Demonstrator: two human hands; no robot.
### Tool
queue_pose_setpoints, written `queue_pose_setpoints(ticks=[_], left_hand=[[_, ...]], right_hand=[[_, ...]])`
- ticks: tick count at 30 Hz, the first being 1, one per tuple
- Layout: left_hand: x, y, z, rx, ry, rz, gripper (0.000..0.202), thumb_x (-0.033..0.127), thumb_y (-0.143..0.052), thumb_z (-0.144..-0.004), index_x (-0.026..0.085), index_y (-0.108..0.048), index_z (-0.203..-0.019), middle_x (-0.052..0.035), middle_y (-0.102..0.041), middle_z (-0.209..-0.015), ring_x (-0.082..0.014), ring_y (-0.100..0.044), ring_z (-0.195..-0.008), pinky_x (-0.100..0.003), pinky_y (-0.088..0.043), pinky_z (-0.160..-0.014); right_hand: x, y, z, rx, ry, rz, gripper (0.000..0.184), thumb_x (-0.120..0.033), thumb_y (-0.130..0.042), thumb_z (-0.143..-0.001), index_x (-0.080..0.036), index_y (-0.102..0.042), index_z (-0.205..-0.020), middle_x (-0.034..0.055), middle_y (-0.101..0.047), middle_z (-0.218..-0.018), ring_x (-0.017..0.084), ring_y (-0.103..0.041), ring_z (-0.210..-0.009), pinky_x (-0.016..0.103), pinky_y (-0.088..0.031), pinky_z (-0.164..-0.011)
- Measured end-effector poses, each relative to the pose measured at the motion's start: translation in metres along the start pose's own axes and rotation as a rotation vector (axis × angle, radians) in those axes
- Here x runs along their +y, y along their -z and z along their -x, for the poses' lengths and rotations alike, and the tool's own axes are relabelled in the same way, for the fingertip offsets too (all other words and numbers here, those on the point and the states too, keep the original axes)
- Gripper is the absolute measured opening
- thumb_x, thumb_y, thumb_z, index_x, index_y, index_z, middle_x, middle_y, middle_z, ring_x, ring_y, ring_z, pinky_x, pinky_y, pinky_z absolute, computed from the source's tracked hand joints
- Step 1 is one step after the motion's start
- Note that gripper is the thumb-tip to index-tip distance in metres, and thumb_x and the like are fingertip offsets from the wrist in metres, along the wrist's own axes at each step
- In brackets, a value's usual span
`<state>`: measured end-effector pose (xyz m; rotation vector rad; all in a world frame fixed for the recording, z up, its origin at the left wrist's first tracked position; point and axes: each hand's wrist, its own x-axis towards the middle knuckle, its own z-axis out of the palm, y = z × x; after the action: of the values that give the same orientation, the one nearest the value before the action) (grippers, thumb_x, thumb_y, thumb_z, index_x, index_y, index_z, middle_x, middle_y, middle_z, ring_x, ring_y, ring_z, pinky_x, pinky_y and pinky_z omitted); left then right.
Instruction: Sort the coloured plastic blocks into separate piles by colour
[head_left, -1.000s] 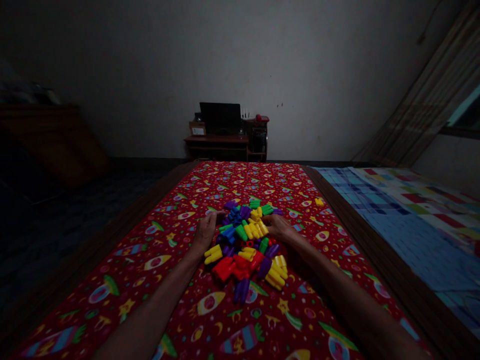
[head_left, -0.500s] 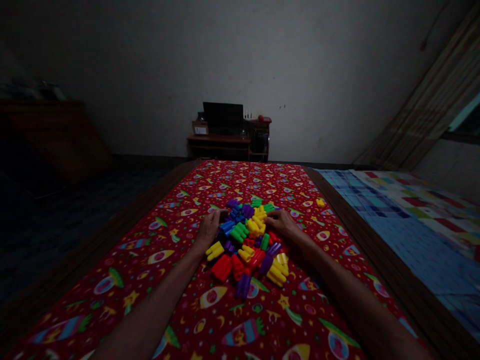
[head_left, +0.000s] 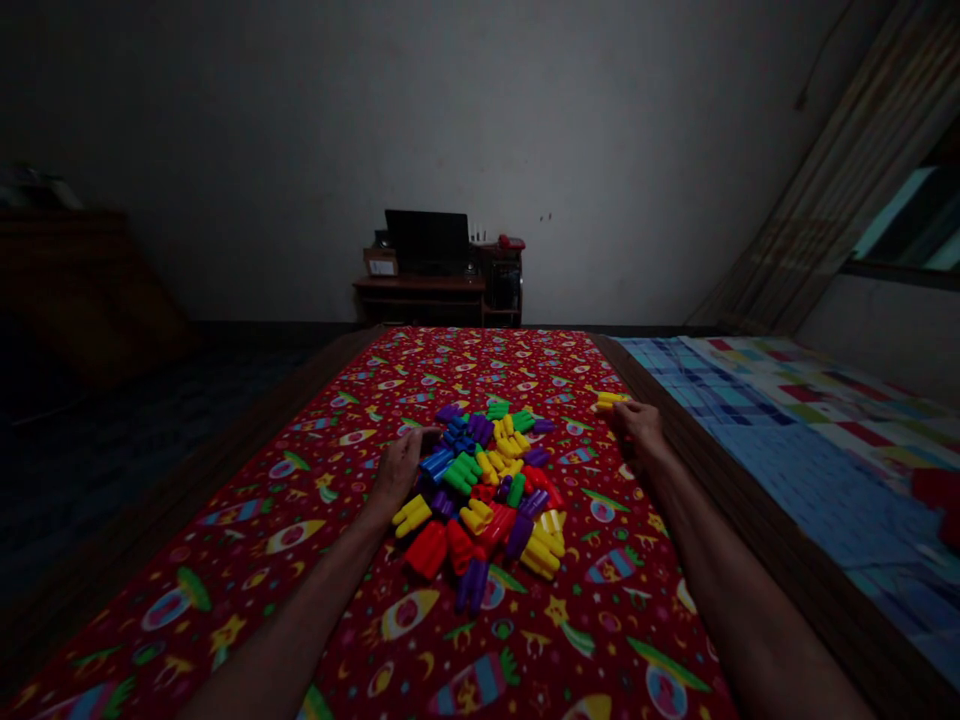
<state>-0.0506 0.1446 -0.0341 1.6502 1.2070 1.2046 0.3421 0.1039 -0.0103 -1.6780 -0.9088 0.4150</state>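
Observation:
Many plastic building blocks in yellow, red, green, blue and purple lie in a loose pile on a red patterned cloth [head_left: 420, 640]. My left hand [head_left: 401, 465] rests along the left side of the pile, fingers loosely stretched towards a blue block [head_left: 437, 463]; no block shows in its grasp. Out to the right, near the cloth's edge, my right hand [head_left: 639, 425] has its fingertips closed on a yellow block [head_left: 611, 400]. Nearest me in the pile are a red block [head_left: 427, 550], a purple block [head_left: 472, 585] and a yellow block [head_left: 541, 552].
The cloth covers a long surface with dark brown borders [head_left: 720, 520]. Bedding [head_left: 720, 420] in blue and checked patterns lies to the right. Beyond the far end stands a small desk [head_left: 420, 285] with a monitor [head_left: 427, 238]. A wooden cabinet [head_left: 82, 290] is at the left.
My right hand has moved from the pile's right side to the yellow block near the cloth's right edge. My left hand stays beside the pile. The view has shifted slightly right.

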Motion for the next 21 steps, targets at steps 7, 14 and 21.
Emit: queue_pose_setpoints(ticks=[7, 14, 21], left_hand=[[0.0, 0.0, -0.001, -0.001, 0.014, -0.009, 0.059, 0.065, -0.038, -0.082, 0.016, -0.069, -0.091, -0.0126, -0.073, -0.098, -0.027, -0.068, -0.095, -0.042, -0.051, -0.091], [0.002, 0.001, 0.003, -0.002, -0.016, -0.031, 0.059, 0.063, -0.036, -0.085, 0.016, -0.07, -0.094, -0.0129, -0.073, -0.099, -0.0277, -0.067, -0.099, -0.041, -0.051, -0.09], [0.001, 0.001, 0.002, -0.004, -0.012, -0.05, 0.06, 0.064, -0.035, -0.085, 0.016, -0.069, -0.095, -0.0136, -0.073, -0.101, -0.0275, -0.066, -0.1, -0.041, -0.051, -0.092]], right_hand=[[-0.002, 0.006, -0.006, 0.132, 0.028, 0.16, 0.03, -0.03, -0.053, -0.067, -0.01, -0.074, -0.076, 0.01, -0.067, -0.062, 0.02, -0.059, -0.058, 0.028, -0.042, -0.055], [-0.053, -0.054, 0.057, -0.47, 0.544, 0.447, 0.041, -0.041, -0.045, -0.086, -0.015, -0.063, -0.06, 0.0014, -0.055, -0.054, 0.012, -0.047, -0.053, 0.024, -0.027, -0.051], [-0.054, -0.079, 0.094, -0.573, 0.581, 0.632, 0.022, -0.028, -0.054, -0.082, -0.016, -0.059, -0.065, -0.0001, -0.053, -0.06, 0.01, -0.04, -0.056, 0.024, -0.021, -0.053]])
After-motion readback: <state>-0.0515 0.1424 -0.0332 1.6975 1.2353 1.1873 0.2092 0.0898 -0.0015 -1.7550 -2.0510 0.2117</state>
